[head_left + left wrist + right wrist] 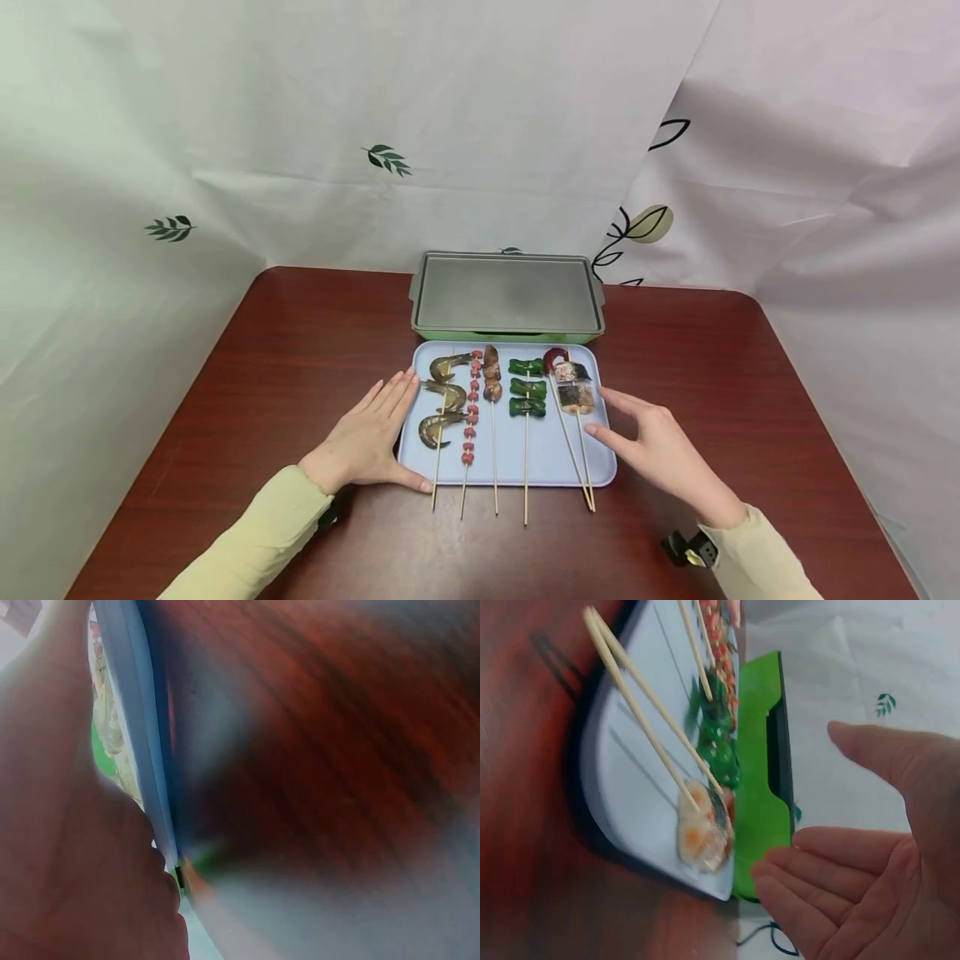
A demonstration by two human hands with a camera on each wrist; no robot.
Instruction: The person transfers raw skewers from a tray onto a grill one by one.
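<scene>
A pale blue tray on the table bears several skewers, their sticks reaching past its front edge. From left to right are a shrimp skewer, small red pieces, brown chunks, green pepper, and fish pieces beside a red curled piece. My left hand lies along the tray's left rim, fingers straight, thumb at the front corner near the shrimp stick. At the right rim, my right hand has thumb and fingers spread beside the fish skewer, with nothing held between them.
Directly behind the tray stands a grey griddle with a green base. A dark red wooden table lies underneath. White cloth with leaf prints hangs around the back and sides.
</scene>
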